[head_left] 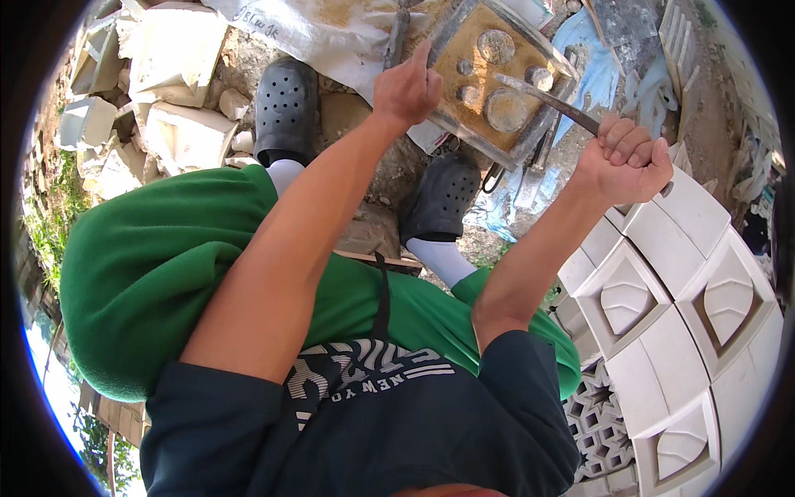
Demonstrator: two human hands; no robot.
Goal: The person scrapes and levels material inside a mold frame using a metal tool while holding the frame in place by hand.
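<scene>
Head view: white blocks (pixel 671 244) lie below the grip of your right hand (pixel 623 161). The brown tray (pixel 464 45) is up and left of this grip. The blade (pixel 547 101) is tight in your closed right hand, tip over the tray. Your left hand (pixel 407 87) is curled, forefinger stretched; I cannot tell whether it holds something.

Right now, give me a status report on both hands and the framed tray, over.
Right hand gripping the metal blade, tip over the framed tray. Left hand beside it, index finger extended, contact unclear. Dark clog close by the near edge.
</scene>
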